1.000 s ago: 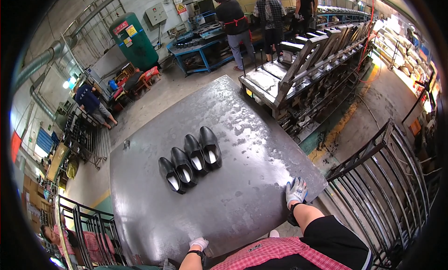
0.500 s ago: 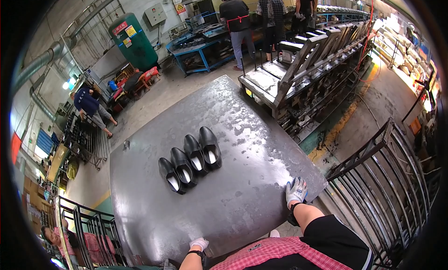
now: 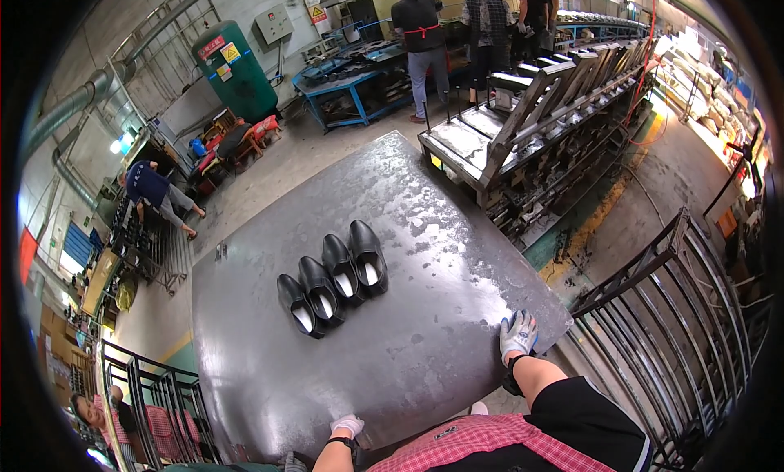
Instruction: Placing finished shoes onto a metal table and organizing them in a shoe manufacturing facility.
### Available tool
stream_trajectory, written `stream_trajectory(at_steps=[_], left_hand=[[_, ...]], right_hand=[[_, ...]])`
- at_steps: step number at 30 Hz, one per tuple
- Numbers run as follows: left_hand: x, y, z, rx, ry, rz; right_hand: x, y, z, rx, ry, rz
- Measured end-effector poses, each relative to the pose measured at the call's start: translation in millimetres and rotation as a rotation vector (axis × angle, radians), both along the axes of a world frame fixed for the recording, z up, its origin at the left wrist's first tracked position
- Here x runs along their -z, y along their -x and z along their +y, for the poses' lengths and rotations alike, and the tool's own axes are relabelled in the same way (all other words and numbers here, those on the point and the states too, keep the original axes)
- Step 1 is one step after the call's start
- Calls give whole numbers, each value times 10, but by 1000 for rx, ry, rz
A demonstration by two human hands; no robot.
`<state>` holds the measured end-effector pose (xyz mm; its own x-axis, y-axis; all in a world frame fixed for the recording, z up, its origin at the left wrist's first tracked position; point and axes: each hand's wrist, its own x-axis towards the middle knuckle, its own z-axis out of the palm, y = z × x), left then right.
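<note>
— Left hand [image 3: 347, 425]?
— Gloved, resting on near edge of worktop [image 3: 425, 227], holding nothing.
— Shoes [image 3: 333, 288]?
— Four black, side by side mid-worktop, well apart from both hands.
— Right hand [image 3: 518, 335]?
— Gloved, flat on near right edge, empty, beside rack [image 3: 678, 309].

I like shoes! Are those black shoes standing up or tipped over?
Standing up. All four black shoes sit on their soles on the metal table, openings facing up.
</note>
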<state>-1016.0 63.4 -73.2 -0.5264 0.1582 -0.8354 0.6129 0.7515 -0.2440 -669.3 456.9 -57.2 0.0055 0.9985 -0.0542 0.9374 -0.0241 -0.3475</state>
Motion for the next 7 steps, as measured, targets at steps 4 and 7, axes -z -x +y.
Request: stream_trajectory(at_steps=[4, 7], left_hand=[[31, 18, -32, -8, 6, 3], [20, 19, -36, -8, -11, -3]], right_hand=[[-46, 17, -3, -4, 19, 3], [-37, 17, -4, -5, 17, -9]])
